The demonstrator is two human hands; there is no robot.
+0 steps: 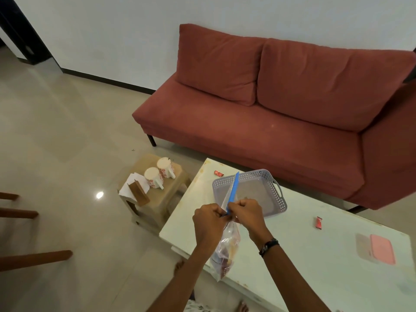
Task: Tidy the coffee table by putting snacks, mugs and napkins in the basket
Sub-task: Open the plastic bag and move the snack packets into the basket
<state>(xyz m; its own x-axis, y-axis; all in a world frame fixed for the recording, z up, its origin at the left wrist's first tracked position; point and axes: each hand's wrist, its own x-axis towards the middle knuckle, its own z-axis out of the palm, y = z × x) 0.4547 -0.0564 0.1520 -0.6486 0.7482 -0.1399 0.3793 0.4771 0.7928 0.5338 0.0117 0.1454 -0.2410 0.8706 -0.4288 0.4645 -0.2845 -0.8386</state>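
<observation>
coffee table (304, 239): grey basket (279, 199), two red packets (318, 222), pink lid (382, 248) | stool (157, 199): two mugs (154, 177), napkins (132, 184)

Basket (265, 176) on the table (315, 255) before the sofa (270, 131) — mugs (159, 174) on a stool (157, 199) to its left

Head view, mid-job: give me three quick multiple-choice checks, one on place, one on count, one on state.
1. Where do the white mugs with red flower print stand?
A. in the basket
B. on the small beige stool
C. on the sofa

2. How many small red snack packets lie on the pale coffee table?
A. two
B. none
C. five

3. The grey perforated plastic basket is:
A. full of mugs
B. upside down
C. upright, nothing visible inside

Answers: B, both mugs sit beside the napkins; A, one behind the basket, one to its right; C, bare bottom shows.
</observation>
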